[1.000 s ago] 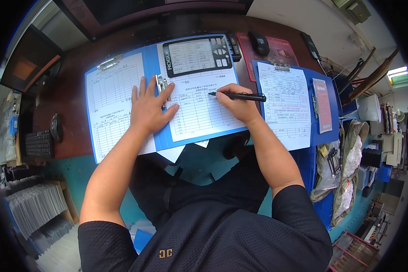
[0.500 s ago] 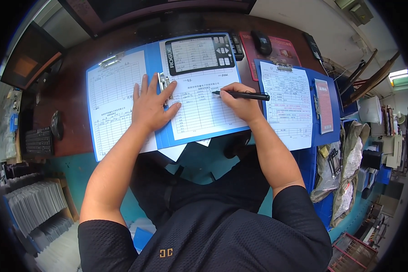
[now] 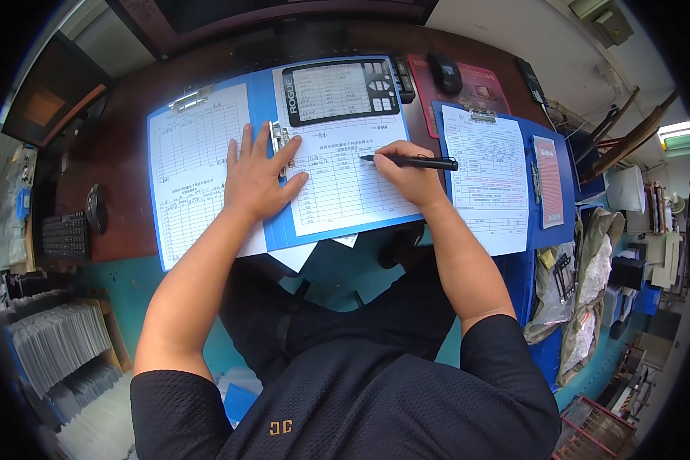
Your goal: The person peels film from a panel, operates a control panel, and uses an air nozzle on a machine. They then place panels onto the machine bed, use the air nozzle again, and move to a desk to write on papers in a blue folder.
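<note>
A black pen [image 3: 422, 162] is gripped in my right hand [image 3: 410, 178], its tip at the upper part of a printed form [image 3: 345, 201] with a table on it. That form lies in the right half of an open blue folder [image 3: 284, 241]. My left hand [image 3: 259, 178] rests flat with fingers spread across the folder's middle, by the metal clip [image 3: 280, 138] and over the edge of the left-hand sheet [image 3: 199, 130]. On the top of the form sits a black-framed panel [image 3: 337, 90] with a clear window and buttons; lines of the paper show through the window.
To the right lies a second blue folder [image 3: 553, 165] with a clipped form [image 3: 487, 184] and a pink booklet [image 3: 547, 182]. Behind are a mouse [image 3: 445, 73] on a red mat [image 3: 479, 88] and a monitor. Another keyboard [image 3: 67, 236] and mouse [image 3: 96, 208] are at left.
Both hands keep nearly the same place, the pen still against the form. The whole view has shifted very slightly.
</note>
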### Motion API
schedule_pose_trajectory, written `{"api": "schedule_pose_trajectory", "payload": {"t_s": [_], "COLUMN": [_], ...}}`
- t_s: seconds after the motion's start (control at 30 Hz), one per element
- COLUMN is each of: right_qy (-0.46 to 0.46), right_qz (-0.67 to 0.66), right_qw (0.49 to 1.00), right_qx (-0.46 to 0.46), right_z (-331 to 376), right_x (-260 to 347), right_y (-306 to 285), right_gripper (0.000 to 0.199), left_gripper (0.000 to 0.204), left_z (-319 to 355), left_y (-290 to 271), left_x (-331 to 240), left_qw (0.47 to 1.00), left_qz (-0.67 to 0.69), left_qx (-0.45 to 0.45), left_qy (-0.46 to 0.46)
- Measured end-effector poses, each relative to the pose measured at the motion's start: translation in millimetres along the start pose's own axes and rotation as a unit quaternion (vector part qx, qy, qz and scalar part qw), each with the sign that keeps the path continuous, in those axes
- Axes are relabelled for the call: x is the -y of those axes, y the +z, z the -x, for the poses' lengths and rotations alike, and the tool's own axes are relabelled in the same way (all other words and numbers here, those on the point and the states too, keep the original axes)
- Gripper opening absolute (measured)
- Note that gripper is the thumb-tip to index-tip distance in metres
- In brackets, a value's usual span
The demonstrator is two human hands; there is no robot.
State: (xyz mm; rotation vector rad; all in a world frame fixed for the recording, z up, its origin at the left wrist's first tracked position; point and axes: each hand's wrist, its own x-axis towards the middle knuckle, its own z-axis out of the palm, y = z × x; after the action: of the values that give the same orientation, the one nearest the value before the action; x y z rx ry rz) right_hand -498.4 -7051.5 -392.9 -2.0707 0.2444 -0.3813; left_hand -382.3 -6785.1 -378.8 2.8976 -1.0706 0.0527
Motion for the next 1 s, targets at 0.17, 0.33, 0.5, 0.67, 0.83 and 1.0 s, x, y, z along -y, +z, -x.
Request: {"api": "schedule_pose_trajectory", "payload": {"t_s": [0.17,0.33,0.5,0.67,0.83,1.0], "right_qy": [-0.003,0.034,-0.01,-0.016,0.027,0.024], "right_qz": [0.001,-0.018,-0.001,-0.008,-0.018,-0.012], "right_qw": [1.0,0.999,1.0,1.0,0.999,1.0], "right_qx": [-0.01,-0.01,-0.01,-0.02,-0.017,-0.015], "right_z": [-0.6,-1.3,0.3,1.6,0.0,0.4], "right_x": [0.2,-1.9,2.0,-3.3,-2.3,-0.4], "right_y": [0.2,2.9,3.1,2.5,1.6,0.3], "right_gripper": [0.019,0.019,0.019,0.019,0.017,0.018], "left_gripper": [0.059,0.059,0.058,0.059,0.059,0.059], "left_z": [-0.1,0.2,1.4,0.8,0.1,-0.3], "left_y": [-1.1,-1.1,-0.3,-0.6,0.3,0.0], "left_x": [0.5,0.0,1.1,-0.5,0.2,0.3], "left_qw": [1.0,1.0,1.0,1.0,1.0,1.0], "left_qz": [0.0,0.001,0.0,-0.002,-0.002,-0.002], "left_qx": [0.003,0.005,0.0,0.004,-0.002,0.004], "left_qy": [-0.004,-0.005,-0.003,-0.003,-0.001,-0.003]}}
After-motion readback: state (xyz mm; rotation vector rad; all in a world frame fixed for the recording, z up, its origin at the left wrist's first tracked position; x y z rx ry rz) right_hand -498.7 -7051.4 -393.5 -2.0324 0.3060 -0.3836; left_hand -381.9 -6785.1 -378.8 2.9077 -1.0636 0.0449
